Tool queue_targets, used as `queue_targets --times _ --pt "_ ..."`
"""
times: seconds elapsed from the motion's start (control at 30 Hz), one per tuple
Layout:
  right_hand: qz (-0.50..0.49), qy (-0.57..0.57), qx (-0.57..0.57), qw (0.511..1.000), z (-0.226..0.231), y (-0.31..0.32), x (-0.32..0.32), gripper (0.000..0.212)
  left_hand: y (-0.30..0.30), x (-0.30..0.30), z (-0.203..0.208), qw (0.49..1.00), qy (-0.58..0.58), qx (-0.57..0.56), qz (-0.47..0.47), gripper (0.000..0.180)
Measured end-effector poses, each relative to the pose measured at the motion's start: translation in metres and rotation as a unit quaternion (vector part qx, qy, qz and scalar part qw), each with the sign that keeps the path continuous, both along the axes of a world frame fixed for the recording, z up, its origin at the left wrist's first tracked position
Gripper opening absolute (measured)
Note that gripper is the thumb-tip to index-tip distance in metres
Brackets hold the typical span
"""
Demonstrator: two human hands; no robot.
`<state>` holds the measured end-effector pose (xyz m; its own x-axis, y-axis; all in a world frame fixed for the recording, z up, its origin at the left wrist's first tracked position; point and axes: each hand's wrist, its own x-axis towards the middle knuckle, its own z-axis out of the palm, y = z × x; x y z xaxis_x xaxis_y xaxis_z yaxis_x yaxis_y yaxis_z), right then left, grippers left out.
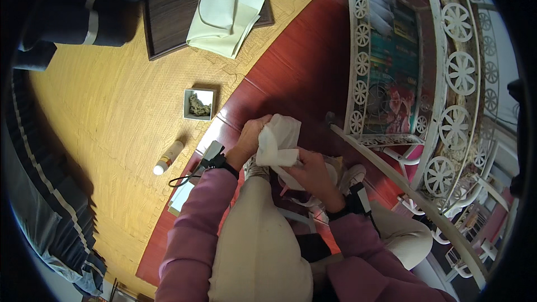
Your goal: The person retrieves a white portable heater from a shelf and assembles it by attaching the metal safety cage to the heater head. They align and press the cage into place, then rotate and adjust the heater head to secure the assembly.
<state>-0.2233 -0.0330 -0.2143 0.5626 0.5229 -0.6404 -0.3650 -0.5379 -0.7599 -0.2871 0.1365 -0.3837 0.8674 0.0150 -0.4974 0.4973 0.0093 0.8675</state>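
Observation:
Both hands hold a crumpled soft white sheet [281,137], tissue or thin cloth, above the red floor and just past my knee. My left hand [250,138] grips its left side with bent fingers. The right hand [314,174] pinches the lower right corner, thumb and fingers closed. A small square white box [198,117] with grey-green lumpy material [198,106] inside stands left of my left hand. Lying on the yellow mat nearby is a small white bottle [169,157]. Below the hands, a container is partly hidden by my right hand.
At the far left, a dark wooden tray [168,17] carries folded pale sheets [229,17]. A white metal rack [358,50] with flower-like wheels stands on the right, holding a green printed package [394,61]. Dark striped fabric [106,0] borders the yellow mat [112,117].

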Motion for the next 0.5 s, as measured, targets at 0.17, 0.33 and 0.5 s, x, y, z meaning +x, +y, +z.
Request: queue_targets --times 0.17,0.33,0.5 --pt "-0.118 -0.005 0.066 0.991 0.017 0.0 -0.014 0.027 0.002 0.017 0.04 0.934 -0.183 0.302 0.05 0.032" --pt "-0.208 0.008 0.13 0.969 0.023 0.018 -0.016 0.026 0.019 -0.001 0.15 0.98 0.092 -0.003 0.176 0.025" --pt "-0.141 -0.029 0.081 0.986 0.049 0.017 -0.01 0.025 0.017 0.003 0.202 0.994 -0.033 0.089 0.058 0.018"
